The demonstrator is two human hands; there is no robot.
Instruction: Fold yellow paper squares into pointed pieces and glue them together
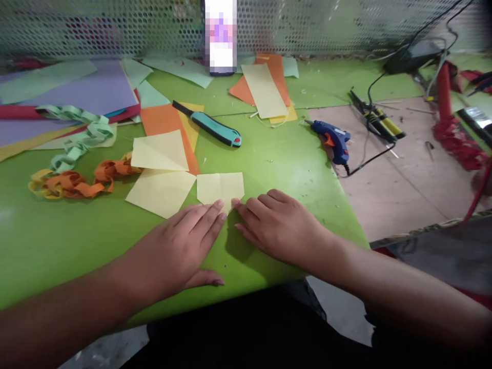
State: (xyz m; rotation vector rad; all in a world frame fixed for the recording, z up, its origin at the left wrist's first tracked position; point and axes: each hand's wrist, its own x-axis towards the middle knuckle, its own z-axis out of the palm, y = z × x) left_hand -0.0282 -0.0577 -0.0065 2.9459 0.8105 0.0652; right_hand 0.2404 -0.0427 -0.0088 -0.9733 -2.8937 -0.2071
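My left hand [180,246] and my right hand [277,228] lie flat on the green tabletop [269,174], fingers spread. Their fingertips meet at the lower edge of a small creased piece of pale yellow paper [219,187] and rest on it. Just left of that piece lie two larger pale yellow sheets [160,192], [159,151], the upper one on an orange sheet [169,125]. A teal and black utility knife [210,124] lies above them. Further left are an orange and yellow paper chain [73,184] and a mint green paper chain [79,134].
A blue glue gun [332,141] lies at the table's right edge, its cord trailing onto a bare wooden board [392,174]. Black and yellow tools [376,118] and a red paper chain [457,138] lie further right. Coloured paper sheets lie along a perforated metal screen [115,25].
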